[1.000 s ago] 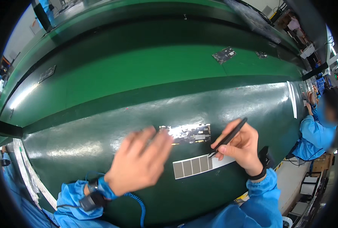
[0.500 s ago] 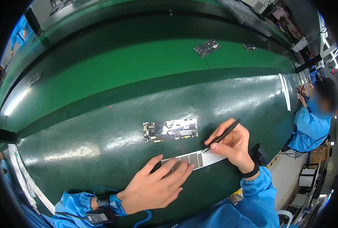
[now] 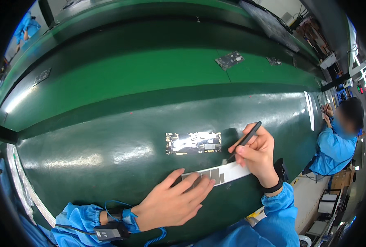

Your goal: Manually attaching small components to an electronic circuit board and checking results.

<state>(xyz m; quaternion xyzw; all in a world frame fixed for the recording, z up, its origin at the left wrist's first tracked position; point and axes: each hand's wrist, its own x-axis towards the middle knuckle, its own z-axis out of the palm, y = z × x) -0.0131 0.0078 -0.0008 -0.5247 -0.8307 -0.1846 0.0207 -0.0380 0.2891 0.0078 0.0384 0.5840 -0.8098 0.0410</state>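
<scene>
My left hand [image 3: 172, 201] lies flat with fingers spread over a white backing strip [image 3: 235, 173] of grey rectangular stickers, holding it against the green mat. My right hand [image 3: 258, 156] pinches black tweezers [image 3: 250, 135] above the strip's right part, tips slanting down to the left. At the tips is a small grey sticker [image 3: 225, 161], just beyond the strip's far edge; whether it is fully free of the strip I cannot tell. A circuit board [image 3: 193, 143] with a shiny dark surface lies flat on the mat just beyond both hands.
A raised green shelf behind the mat carries more circuit boards [image 3: 230, 60]. White strips [image 3: 309, 110] lie at the right end, near a co-worker in a blue smock [image 3: 335, 144]. A blue coiled cord [image 3: 156, 236] runs from my left wrist strap [image 3: 129, 220].
My right hand and the tweezers have moved slightly up from the strip. A small grey sticker now shows at the tips. The view has shifted a little; my left hand stays on the strip.
</scene>
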